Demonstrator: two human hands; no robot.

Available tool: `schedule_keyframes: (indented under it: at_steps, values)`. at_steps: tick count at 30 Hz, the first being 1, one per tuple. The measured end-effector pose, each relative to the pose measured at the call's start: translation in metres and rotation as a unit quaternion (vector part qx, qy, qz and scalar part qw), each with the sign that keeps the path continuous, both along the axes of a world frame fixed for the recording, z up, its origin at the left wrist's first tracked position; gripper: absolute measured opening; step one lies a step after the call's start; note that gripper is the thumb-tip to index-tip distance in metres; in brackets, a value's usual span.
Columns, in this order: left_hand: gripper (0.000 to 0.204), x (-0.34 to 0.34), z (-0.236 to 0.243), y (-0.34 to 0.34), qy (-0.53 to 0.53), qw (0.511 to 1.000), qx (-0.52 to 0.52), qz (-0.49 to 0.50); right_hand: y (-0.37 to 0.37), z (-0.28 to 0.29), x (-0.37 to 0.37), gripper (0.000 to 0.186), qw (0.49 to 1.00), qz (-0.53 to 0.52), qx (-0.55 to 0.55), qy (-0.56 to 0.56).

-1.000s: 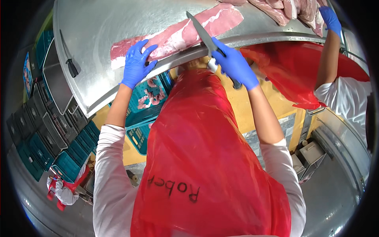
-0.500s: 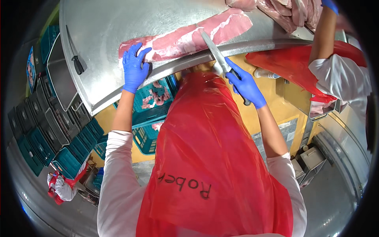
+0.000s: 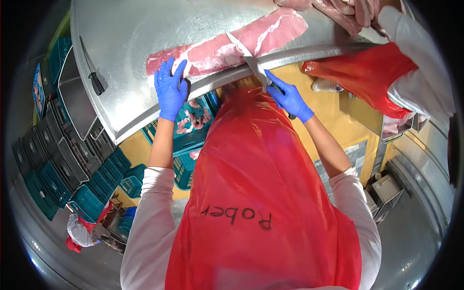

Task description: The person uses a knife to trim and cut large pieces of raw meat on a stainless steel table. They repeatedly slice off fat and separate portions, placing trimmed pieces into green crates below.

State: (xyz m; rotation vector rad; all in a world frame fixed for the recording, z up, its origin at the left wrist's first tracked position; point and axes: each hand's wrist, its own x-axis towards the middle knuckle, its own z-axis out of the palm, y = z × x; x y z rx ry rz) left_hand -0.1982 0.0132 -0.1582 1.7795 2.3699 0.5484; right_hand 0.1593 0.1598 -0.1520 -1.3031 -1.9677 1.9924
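Note:
A long pink slab of meat (image 3: 220, 55) with white fat streaks lies along the near edge of the steel table. My left hand (image 3: 171, 94), in a blue glove, rests on its left end with fingers spread. Beside that palm is a dark patch that I cannot make out. My right hand (image 3: 290, 100), also gloved in blue, grips the dark handle of a knife (image 3: 253, 65). Its blade slants up and left across the middle of the slab, the tip reaching the slab's far edge.
Another knife (image 3: 95, 83) with a black handle lies on the steel table (image 3: 116, 38) at left. More meat (image 3: 340, 14) is piled at the far right, near a co-worker's sleeve (image 3: 411, 38). Below the table edge, a teal crate (image 3: 181, 145) holds meat scraps. Stacked crates (image 3: 87, 200) stand at left.
My right hand and the knife have moved left, with the blade slanting more. My left hand has shifted slightly right and nearer me. The co-worker at right has leaned over the table.

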Motion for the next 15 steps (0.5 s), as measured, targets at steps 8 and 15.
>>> schedule_keyframes:
  at_steps: [8,15]
  values:
    - [0.060,-0.020,0.002,0.011,0.053,0.997,0.026,-0.046,0.050,-0.007,-0.086,0.054,0.981,0.031,0.189,0.020]
    - [0.058,-0.071,-0.012,0.056,0.098,0.994,0.006,-0.038,-0.020,0.018,0.014,0.057,0.978,0.088,0.184,-0.037]
